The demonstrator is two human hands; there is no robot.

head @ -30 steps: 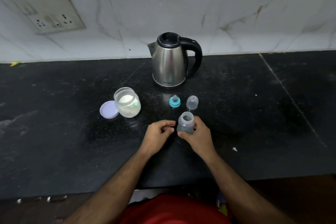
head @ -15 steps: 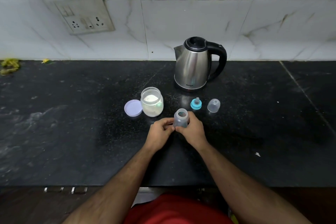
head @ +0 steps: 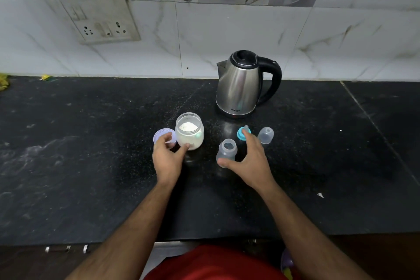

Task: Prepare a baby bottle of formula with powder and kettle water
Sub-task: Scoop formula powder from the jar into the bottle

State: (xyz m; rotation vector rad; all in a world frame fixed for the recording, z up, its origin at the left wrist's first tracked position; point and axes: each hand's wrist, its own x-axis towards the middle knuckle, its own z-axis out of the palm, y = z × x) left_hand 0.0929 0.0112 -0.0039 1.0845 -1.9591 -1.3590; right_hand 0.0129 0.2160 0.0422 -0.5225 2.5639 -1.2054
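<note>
Bottle [head: 226,152] without its top stands upright on the black counter [head: 91,166], mouth open to the camera, in front of the kettle [head: 241,84] and a little nearer to you. Your right hand [head: 251,165] is spread around it with nothing gripped: the thumb lies at the bottle's near base, seemingly touching it, while the fingers reach past its right side toward the blue teat ring [head: 243,133], and one fingertip overlaps that ring. Whether it actually touches the ring you cannot tell from this view. The clear cap [head: 266,135] sits just right of the ring, apart from your hand.

Your left hand [head: 167,158] is at the powder jar [head: 189,130], which stands open with white powder inside. The thumb rests against the jar's near lower wall and the fingers curve loosely over the lilac lid [head: 162,137] lying flat just left of the jar; the hand is relaxed and has not closed on either.

The kettle stands near the tiled wall, its handle pointing right, lid down
</note>
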